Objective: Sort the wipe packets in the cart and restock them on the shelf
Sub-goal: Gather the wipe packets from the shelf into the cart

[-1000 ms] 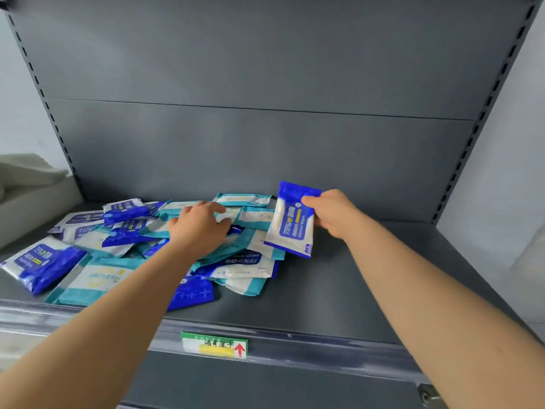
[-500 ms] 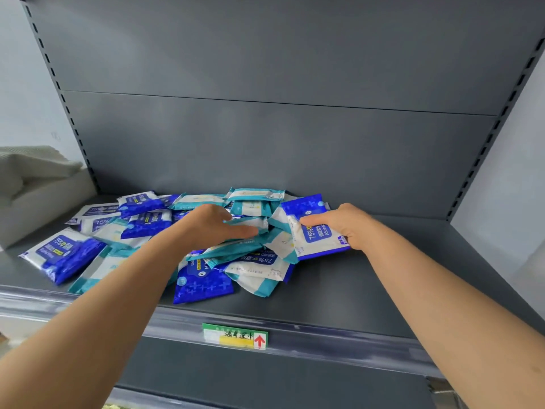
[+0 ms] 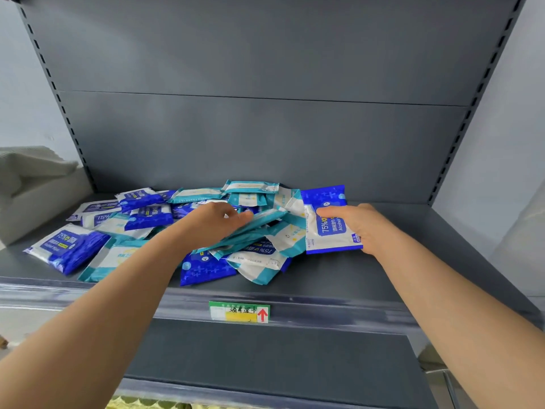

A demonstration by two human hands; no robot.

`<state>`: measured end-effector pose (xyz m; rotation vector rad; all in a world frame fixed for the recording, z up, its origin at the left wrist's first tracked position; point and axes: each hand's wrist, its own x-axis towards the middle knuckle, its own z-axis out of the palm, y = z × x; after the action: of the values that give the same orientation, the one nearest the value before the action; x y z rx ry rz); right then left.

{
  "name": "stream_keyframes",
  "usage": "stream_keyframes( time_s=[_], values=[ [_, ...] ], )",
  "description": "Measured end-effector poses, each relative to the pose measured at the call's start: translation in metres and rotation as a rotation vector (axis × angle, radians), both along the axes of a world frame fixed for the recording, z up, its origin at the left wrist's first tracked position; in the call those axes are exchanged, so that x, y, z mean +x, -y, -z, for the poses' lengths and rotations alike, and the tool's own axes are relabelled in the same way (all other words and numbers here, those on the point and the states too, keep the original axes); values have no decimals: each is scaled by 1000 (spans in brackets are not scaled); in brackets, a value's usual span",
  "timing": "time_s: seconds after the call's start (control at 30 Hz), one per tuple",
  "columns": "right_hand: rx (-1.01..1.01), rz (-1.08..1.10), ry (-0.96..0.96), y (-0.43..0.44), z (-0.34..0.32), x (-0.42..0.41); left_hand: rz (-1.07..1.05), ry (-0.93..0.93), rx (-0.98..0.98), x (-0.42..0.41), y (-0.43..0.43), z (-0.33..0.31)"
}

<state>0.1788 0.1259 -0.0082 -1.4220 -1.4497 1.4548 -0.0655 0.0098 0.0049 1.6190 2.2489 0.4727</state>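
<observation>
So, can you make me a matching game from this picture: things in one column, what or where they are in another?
1 left hand; 2 right hand; 3 green tag; 4 leftmost packet
A on the shelf rail; B grips a blue alcohol packet; C lies farthest left on the shelf; D rests on teal packets
Pairs: 1-D, 2-B, 3-A, 4-C

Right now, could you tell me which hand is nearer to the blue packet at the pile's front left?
Left. The left hand is on the pile, right of that blue packet; the right hand grips a second blue packet at the pile's far right.
</observation>
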Motion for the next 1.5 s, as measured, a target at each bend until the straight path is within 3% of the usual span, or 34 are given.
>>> stream_keyframes(
  time_s=[0.13, 0.27, 0.43, 0.7, 1.27, 1.5],
  values=[
    [37, 108, -56, 12, -6, 12, -29, -100, -111, 6, 0, 0],
    [23, 108, -82, 20, -9, 31, -65, -31, -258, 15, -1, 4],
    [-64, 76, -45, 35, 7, 29, -101, 73, -187, 31, -2, 2],
    [-67, 52, -172, 44, 8, 14, -181, 822, -37, 46, -14, 10],
    [-42, 68, -322, 39, 18, 28, -146, 1163, 28, 88, -23, 18],
    [36, 130, -351, 33, -1, 66, -16, 1159, 103, 122, -39, 2]
  ],
)
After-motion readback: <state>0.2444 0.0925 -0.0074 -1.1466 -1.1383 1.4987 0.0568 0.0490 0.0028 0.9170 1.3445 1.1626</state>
